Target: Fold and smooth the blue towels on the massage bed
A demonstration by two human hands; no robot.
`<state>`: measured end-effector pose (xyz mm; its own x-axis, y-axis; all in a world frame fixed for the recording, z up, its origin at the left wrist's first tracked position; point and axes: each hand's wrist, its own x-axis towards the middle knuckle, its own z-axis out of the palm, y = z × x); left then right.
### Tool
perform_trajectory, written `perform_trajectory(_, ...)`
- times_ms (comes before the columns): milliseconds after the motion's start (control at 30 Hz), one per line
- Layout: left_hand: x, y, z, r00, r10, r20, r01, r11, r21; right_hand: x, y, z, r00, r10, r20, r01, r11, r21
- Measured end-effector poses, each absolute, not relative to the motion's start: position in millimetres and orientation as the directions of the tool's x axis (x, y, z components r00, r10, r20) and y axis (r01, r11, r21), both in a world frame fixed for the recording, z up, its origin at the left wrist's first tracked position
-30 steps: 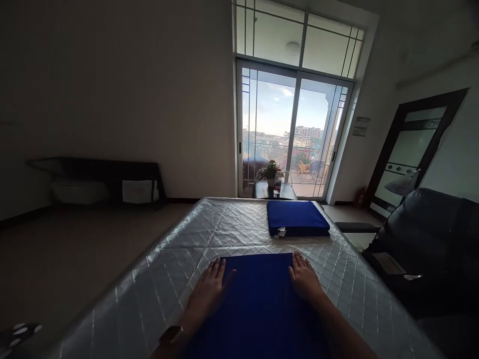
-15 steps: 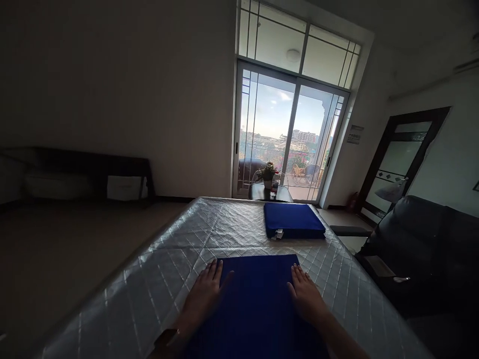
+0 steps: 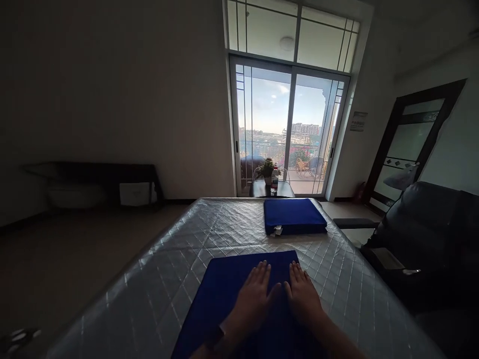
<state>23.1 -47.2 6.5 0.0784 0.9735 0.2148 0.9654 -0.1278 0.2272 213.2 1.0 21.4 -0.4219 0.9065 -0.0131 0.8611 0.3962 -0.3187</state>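
A flat blue cloth piece (image 3: 220,291) lies in front of me on a table with a silvery quilted cover (image 3: 149,299). My left hand (image 3: 255,294) rests on the middle of the cloth, palm down, with its fingers stretched forward. Close beside it, near the cloth's right edge, my right hand (image 3: 302,290) lies flat with fingers extended. Neither hand grips anything. Farther off on the table sits a folded blue cloth stack (image 3: 294,215), with small white tags showing at its front edge. The near end of the flat cloth runs out of view.
Beyond the table's far edge, a small dark table (image 3: 286,189) holds a potted plant (image 3: 267,169) and a bottle (image 3: 274,180). A dark leather sofa (image 3: 445,224) stands at the right. Sliding glass doors (image 3: 264,109) are at the back.
My left hand has moved right from the cloth's left edge to its middle, beside my right hand. The right hand stays near the right edge. The view has tilted slightly.
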Motion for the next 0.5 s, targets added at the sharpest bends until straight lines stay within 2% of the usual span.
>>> perform_trajectory(67,65.7,-43.7,17.2,0.15,0.973,0.173,0.934,-0.197,0.299,214.2,2.4,16.8,-0.447,0.895,0.015,0.859,0.433,-0.273)
perform_trajectory(200,93.4,-44.3,24.7,0.115,0.977,0.177,0.92,-0.172,0.353,215.9,3.5,14.0,-0.506,0.862,0.024,0.839,0.498,-0.216)
perform_trajectory(367,34.5,-65.4,24.9,-0.013,0.997,0.078,0.976,-0.004,0.219,213.8,1.4,22.6,-0.438,0.899,-0.008,0.868,0.421,-0.265)
perform_trajectory(500,-44.1,-96.1,6.1,-0.166,0.981,0.096,0.985,0.159,0.072,212.5,-1.3,28.8,-0.42,0.907,-0.042,0.876,0.393,-0.279)
